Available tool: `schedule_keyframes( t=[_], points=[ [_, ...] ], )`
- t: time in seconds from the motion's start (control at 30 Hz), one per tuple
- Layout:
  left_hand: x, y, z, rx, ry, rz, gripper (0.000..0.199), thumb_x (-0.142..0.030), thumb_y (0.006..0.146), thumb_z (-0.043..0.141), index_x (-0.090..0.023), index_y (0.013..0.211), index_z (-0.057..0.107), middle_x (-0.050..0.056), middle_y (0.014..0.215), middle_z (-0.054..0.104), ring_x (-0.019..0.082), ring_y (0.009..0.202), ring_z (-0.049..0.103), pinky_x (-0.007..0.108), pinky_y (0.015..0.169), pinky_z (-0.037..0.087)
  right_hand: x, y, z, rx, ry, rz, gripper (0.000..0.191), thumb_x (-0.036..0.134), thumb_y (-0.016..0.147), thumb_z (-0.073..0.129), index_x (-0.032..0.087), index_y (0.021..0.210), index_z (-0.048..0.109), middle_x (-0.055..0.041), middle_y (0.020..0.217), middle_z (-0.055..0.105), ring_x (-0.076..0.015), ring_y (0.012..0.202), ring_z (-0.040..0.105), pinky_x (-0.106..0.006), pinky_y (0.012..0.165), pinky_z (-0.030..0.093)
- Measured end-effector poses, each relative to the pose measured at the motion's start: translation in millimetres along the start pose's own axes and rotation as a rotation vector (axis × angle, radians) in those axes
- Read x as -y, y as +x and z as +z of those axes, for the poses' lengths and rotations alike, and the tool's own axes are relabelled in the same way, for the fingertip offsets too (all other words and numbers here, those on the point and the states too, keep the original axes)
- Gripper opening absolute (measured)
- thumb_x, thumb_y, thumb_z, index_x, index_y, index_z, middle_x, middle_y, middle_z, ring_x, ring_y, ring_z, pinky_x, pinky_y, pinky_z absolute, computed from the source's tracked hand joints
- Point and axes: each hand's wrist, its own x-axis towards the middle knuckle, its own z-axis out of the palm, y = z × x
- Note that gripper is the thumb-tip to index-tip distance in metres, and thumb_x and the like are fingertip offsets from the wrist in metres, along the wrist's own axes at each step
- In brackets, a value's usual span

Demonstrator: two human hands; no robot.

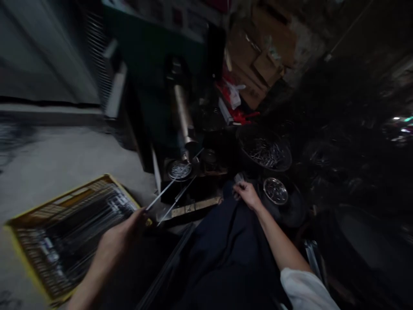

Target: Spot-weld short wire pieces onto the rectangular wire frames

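Observation:
My left hand (pixel 122 230) is shut on thin metal rods (pixel 171 183), which run up to the right towards a machine. Below that hand lies a yellow crate (pixel 72 196) packed with long metal rods. My right hand (pixel 248 194) rests over my dark trousers (pixel 229 254), its fingers closed on a small pale metal piece (pixel 239 178). Just right of it sits a round metal dish (pixel 275 190). A white sleeve (pixel 305 290) covers my right forearm near the elbow.
A dark bucket of metal pieces (pixel 264 150) stands beyond my right hand. Ahead is a dark green machine with a metal cylinder (pixel 182 114) and a round metal disc (pixel 179 170). Cardboard boxes (pixel 261 56) are piled behind it. Concrete floor (pixel 71 150) lies to the left.

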Motion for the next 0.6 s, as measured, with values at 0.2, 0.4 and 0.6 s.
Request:
schedule_keyframes(
  t=[0.2, 0.4, 0.6],
  points=[
    [-12, -4, 9.0, 0.088, 0.335, -0.059, 0.026, -0.028, 0.096, 0.033, -0.021, 0.086, 0.055, 0.002, 0.052, 0.062, 0.018, 0.043, 0.056, 0.027, 0.047, 0.025, 5, 3, 118, 0.236, 0.008, 0.006, 0.022, 0.039, 0.078, 0.067, 0.018, 0.084, 0.071, 0.0057, 0.056, 0.063, -0.0086, 0.040, 0.058, -0.016, 0.037, 0.047],
    [-28, -8, 32.0, 0.024, 0.425, -0.077, 0.020, -0.017, 0.093, 0.039, -0.018, 0.086, 0.058, 0.004, 0.056, 0.065, 0.021, 0.051, 0.064, 0.028, 0.048, 0.025, 7, 3, 187, 0.294, 0.210, 0.132, 0.040, 0.050, 0.064, 0.078, 0.015, 0.074, 0.062, 0.0009, 0.060, 0.066, -0.0163, 0.051, 0.069, -0.021, 0.045, 0.052],
    [-39, 13, 60.9, -0.033, 0.446, -0.082, 0.020, -0.017, 0.095, 0.043, -0.018, 0.082, 0.059, 0.004, 0.059, 0.067, 0.023, 0.054, 0.067, 0.028, 0.047, 0.026, 25, -1, 202, 0.187, 0.538, 0.198, 0.051, 0.056, 0.060, 0.082, 0.017, 0.080, 0.054, -0.0029, 0.068, 0.071, -0.0166, 0.057, 0.071, -0.019, 0.046, 0.052]
  ],
)
